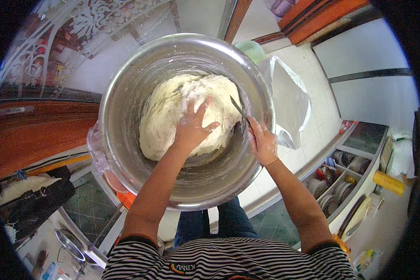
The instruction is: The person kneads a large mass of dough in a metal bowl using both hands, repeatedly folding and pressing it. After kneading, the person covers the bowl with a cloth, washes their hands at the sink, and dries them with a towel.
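Observation:
A large mass of pale dough fills much of a wide stainless steel bowl in front of me. My left hand rests on the dough near its middle, thumb and fingers spread. At the bowl's right side, my right hand grips a knife by its handle. The dark blade points up and left, its tip over the dough's right edge. Whether the blade touches the dough I cannot tell. Smears of flour or dough coat the bowl's inner wall.
Right of the bowl lies an opened silvery bag, with a green container behind it. A drawer unit with dishes stands lower right. A patterned glass panel is at the upper left, and a metal strainer lies lower left.

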{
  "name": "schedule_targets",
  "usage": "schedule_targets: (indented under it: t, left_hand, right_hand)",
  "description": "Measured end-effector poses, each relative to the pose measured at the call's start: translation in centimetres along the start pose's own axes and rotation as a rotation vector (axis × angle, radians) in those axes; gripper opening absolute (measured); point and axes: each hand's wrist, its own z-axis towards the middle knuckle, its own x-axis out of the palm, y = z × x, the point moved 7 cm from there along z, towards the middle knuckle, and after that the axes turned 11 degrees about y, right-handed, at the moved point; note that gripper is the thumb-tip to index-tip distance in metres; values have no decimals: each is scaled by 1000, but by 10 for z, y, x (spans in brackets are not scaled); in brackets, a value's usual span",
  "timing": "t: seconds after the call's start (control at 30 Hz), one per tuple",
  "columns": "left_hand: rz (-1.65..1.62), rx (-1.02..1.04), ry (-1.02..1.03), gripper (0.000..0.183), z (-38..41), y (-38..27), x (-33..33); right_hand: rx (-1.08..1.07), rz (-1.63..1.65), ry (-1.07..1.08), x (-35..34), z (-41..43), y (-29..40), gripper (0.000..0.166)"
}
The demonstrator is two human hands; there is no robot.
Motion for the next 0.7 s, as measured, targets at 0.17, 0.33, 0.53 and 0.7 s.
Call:
schedule_targets:
  t: [0.17,0.33,0.53,0.7]
  left_hand:
    - [402,-190,-1,107,23,32,27]
    - [352,-483,222,105,45,43,25]
    - [727,-144,-188,108,55,17,-43]
    - [454,-397,40,107,78,127,-15]
  right_hand:
    - [-64,-15,23,-2,-4,7,52]
    - [-90,-58,55,41,-15,-28,49]
    - [-67,5,61,-14,-6,9,44]
    - [-41,-37,134,-9,-4,10,43]
